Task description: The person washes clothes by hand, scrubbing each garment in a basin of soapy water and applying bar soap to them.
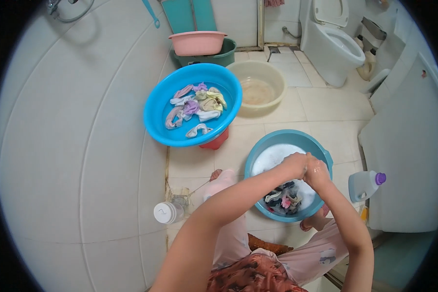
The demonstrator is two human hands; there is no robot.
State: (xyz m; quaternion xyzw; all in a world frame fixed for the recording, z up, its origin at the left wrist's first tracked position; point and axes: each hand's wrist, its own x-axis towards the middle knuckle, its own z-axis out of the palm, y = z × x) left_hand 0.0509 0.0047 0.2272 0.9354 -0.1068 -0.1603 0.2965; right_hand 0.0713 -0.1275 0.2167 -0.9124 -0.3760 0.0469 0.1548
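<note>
Over a teal plastic basin (253, 155) on the floor, my left hand (295, 166) and my right hand (317, 171) are closed together, knuckles touching. A small bit of pale material shows between them, but what they hold is mostly hidden. White suds (275, 155) cover the water below. Dark, grey and pink wet clothes (285, 199) lie in the near part of this basin. To the upper left, a bright blue basin (155, 126) rests on a red support (217, 141) and holds several small white, purple and yellow garments (208, 102) in water.
Behind the blue basin are a beige basin (277, 100), a pink basin (198, 43) and a dark green tub (228, 54). A detergent bottle with a purple cap (361, 186) stands right of the teal basin. A lidded jar (164, 212) is at left, a toilet (337, 47) at back right.
</note>
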